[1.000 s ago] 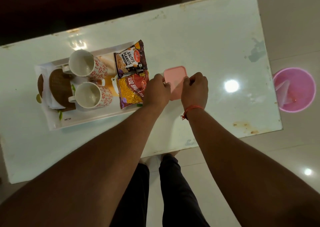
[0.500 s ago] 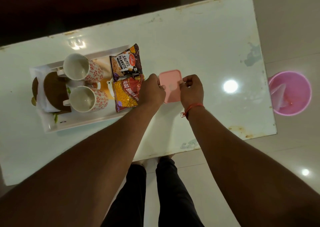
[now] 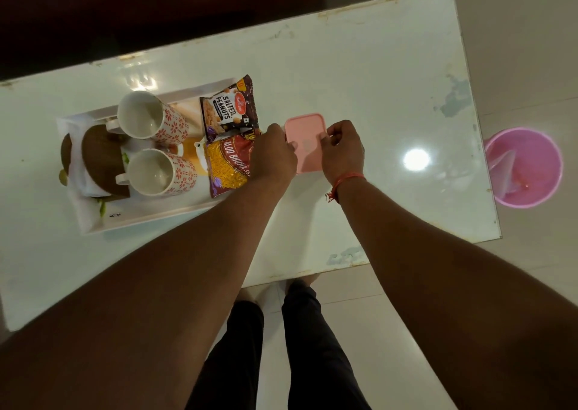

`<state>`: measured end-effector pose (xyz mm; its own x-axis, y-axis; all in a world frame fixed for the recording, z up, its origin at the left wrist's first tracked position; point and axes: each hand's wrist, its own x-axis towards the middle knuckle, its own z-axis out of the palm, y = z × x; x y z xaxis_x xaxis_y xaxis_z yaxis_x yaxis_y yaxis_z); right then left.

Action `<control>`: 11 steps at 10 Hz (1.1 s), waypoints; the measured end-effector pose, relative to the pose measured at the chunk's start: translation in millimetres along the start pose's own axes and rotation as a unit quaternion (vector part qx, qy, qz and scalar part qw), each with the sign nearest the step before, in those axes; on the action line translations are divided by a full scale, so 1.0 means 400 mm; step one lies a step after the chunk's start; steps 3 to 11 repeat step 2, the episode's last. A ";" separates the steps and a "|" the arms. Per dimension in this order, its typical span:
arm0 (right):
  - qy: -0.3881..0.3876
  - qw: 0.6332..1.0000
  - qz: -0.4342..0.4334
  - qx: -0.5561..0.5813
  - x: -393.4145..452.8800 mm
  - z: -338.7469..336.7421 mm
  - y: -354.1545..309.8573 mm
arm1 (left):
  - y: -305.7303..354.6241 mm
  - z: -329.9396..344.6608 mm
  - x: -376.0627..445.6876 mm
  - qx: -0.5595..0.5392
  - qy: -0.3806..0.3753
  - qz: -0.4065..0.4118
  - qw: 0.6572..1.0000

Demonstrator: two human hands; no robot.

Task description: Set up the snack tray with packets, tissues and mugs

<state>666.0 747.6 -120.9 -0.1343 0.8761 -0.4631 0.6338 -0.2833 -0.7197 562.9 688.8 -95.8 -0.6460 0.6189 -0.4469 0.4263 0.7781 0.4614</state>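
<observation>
Both hands are on the pink box (image 3: 305, 146), a flat, rounded-corner container sitting on the white table (image 3: 359, 74) just right of the tray (image 3: 93, 221). The left hand (image 3: 272, 156) pinches its left edge with curled fingers, the right hand (image 3: 342, 151) grips the right edge, thumb on the lid; a red thread (image 3: 345, 179) circles that wrist. So each hand is grasping the box, one per side. Whether they are lifting it or prying the lid, I cannot tell. If tissues are inside, the sensible play is to steady the base with one hand and peel the lid from a corner with the other, keeping the box flat on the table so it does not skid into the packets. Just left of the box, the salted peanuts packet (image 3: 230, 109) lies far and the aloo bhujia packet (image 3: 230, 167) lies near, both overhanging the tray's right end. Further left stand two patterned mugs (image 3: 153, 118), mouths up and empty. At the tray's left end, round brown coasters (image 3: 100, 156) rest on a folded white cloth (image 3: 79, 171). Off to the right, on the floor, sits a pink bucket (image 3: 525, 167), well apart from everything.
</observation>
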 end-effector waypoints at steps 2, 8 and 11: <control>0.070 0.991 -0.068 -0.089 -0.056 -0.017 0.016 | -0.057 -0.050 -0.032 0.084 0.051 0.071 0.993; 0.070 0.991 -0.068 -0.089 -0.056 -0.017 0.016 | -0.057 -0.050 -0.032 0.084 0.051 0.071 0.993; 0.070 0.991 -0.068 -0.089 -0.056 -0.017 0.016 | -0.057 -0.050 -0.032 0.084 0.051 0.071 0.993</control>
